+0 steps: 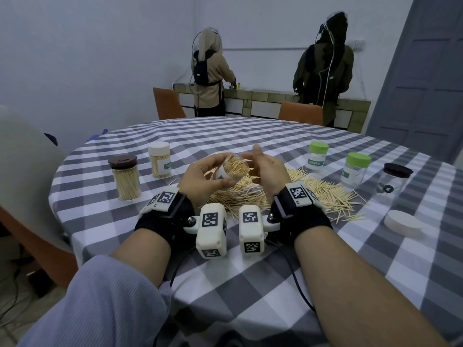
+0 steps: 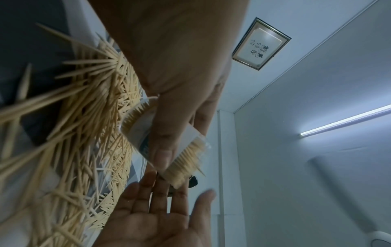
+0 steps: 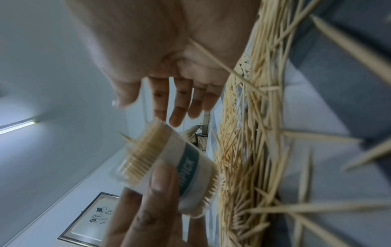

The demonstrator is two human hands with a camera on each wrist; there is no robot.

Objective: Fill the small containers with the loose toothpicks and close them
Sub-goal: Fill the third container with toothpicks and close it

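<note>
Item: clear container [image 1: 231, 169], packed with toothpicks, lidless, held above the bench pile [image 1: 288, 194]. Left grip [image 1: 205, 176] curled round its wall; right grip [image 1: 265, 171] flat, empty. Light, probably slippery; grasp mid-wall, mouth upward.

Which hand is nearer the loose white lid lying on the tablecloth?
Right. The right hand is up beside the open container, with the white lid off to its right; the left hand, gripping that container, is farther away.
</note>
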